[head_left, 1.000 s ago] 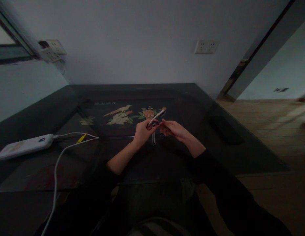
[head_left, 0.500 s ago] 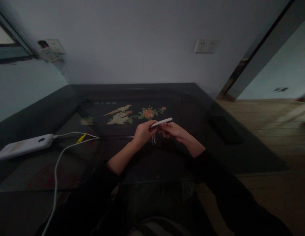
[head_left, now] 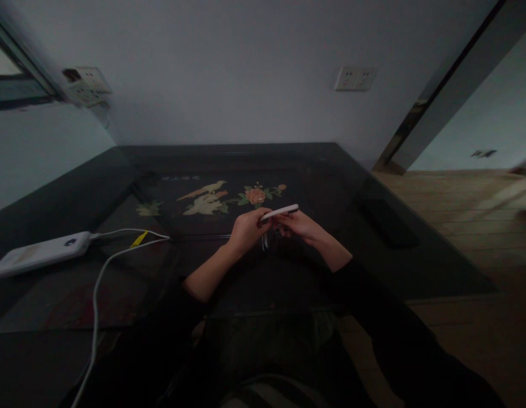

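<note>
Both hands hold a thin, flat, phone-sized white object (head_left: 283, 211) over the dark glass tabletop (head_left: 229, 277). I see it nearly edge-on, tilted up toward the right, so its exact kind cannot be made out. My left hand (head_left: 244, 231) is closed around its left end. My right hand (head_left: 303, 225) has curled fingers under its right part; the fingertips are partly hidden by shadow. Just below the hands a thin pale streak (head_left: 265, 242) shows, perhaps a strap or a reflection.
To the left lies a white power bank (head_left: 42, 253) with a white cable (head_left: 97, 300) bearing a yellow tag (head_left: 139, 238). A dark flat object (head_left: 389, 224) rests on the right. Behind the table, the wall carries white sockets (head_left: 356, 79). The floor (head_left: 449, 207) lies beyond the right edge.
Hardly anything differs: the white object is turned very slightly in my hands, and the view has shifted a touch. Both hands keep their hold.
</note>
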Tool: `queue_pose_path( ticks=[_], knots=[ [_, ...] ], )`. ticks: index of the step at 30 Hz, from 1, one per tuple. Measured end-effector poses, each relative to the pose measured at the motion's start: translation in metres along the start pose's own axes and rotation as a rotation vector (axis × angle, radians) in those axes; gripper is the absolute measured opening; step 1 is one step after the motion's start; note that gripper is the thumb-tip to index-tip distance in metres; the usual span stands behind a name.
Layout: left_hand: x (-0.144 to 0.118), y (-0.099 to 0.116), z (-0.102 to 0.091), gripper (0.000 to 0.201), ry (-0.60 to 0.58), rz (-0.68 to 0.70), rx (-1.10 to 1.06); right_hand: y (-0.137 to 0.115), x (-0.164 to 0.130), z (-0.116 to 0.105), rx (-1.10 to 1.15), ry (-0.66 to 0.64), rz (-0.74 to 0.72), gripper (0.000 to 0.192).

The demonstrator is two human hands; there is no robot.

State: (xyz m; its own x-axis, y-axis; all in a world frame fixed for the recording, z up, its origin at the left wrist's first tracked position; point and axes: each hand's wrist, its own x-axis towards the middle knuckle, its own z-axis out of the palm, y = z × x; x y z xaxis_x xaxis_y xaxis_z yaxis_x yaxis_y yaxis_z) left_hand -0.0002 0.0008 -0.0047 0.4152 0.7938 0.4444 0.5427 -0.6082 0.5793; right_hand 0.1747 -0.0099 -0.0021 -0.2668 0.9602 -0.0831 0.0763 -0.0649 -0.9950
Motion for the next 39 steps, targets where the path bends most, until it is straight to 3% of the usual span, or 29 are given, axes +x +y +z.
queue_pose_path(
  ticks=[10,19,28,39],
  knots=[
    [0.003,0.008,-0.001,0.022,0.114,-0.186,-0.232,-0.010,-0.002,-0.002,0.297,0.107,-0.090,0.035],
    [-0.003,0.012,0.010,0.031,-0.037,-0.237,-0.529,-0.011,-0.001,-0.004,0.377,0.191,-0.306,0.036],
    [-0.002,0.009,0.012,0.042,-0.029,-0.267,-0.601,-0.012,-0.003,-0.002,0.388,0.177,-0.341,0.035],
    [-0.003,0.006,0.018,0.036,-0.093,-0.301,-0.609,-0.009,0.001,-0.001,0.472,0.210,-0.389,0.038]
  ],
)
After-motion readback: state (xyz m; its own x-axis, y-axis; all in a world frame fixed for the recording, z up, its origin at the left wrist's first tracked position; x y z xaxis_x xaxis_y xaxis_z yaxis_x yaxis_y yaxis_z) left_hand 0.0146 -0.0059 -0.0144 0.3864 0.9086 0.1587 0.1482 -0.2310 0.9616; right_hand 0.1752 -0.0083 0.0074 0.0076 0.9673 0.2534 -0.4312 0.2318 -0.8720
